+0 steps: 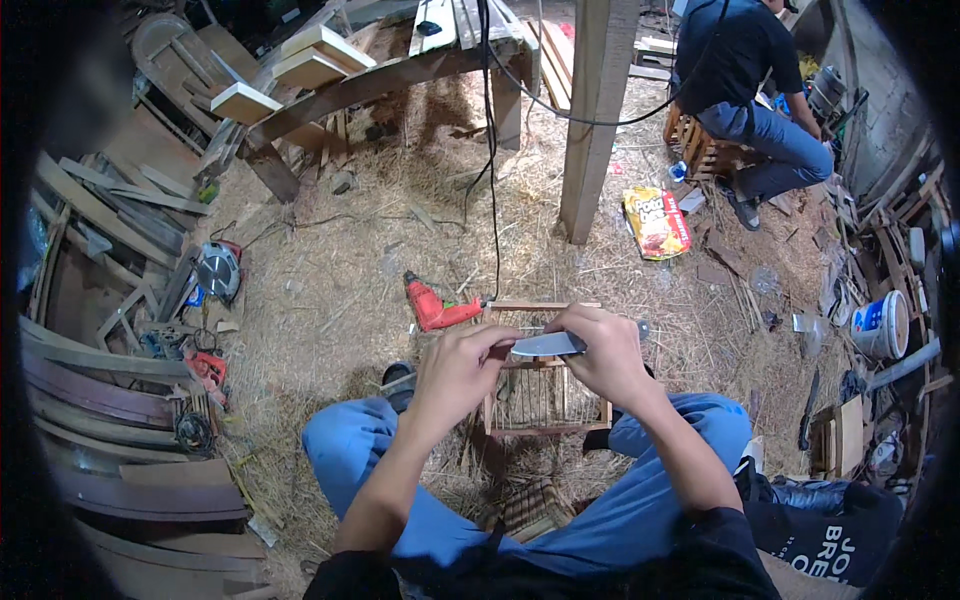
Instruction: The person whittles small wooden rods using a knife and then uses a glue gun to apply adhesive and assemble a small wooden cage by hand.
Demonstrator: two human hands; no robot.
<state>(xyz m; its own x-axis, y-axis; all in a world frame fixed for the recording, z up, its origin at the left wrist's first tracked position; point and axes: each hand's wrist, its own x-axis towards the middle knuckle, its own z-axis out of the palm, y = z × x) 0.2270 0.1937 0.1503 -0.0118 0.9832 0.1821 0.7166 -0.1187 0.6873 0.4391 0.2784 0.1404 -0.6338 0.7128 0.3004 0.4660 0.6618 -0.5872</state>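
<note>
Both forearms rise from the lower edge and converge above the barred wooden frame (545,430), which lies on the straw-covered ground between the person's bent knees. The left hand (462,362) is over the frame's left side, its back turned up and its fingers pointing right; the right hand (607,352) is over the frame's right side, knuckles up, its fingers bent inward.

The right hand is closed round a knife (548,345), with its blade lying nearly level above the frame's upper half and its tip toward the left. A grey end shows beyond the right hand, on the frame's right. The left thumb and forefinger are drawn together right at the blade's tip; whether they pinch the blade or something small cannot be told.

A red drill (437,306) lies just beside the frame's upper left corner. Well beyond the frame, to the upper right, a yellow and red bag (657,223) lies near a seated co-worker (750,90). A wooden post (597,120) stands beyond the frame's far edge.
</note>
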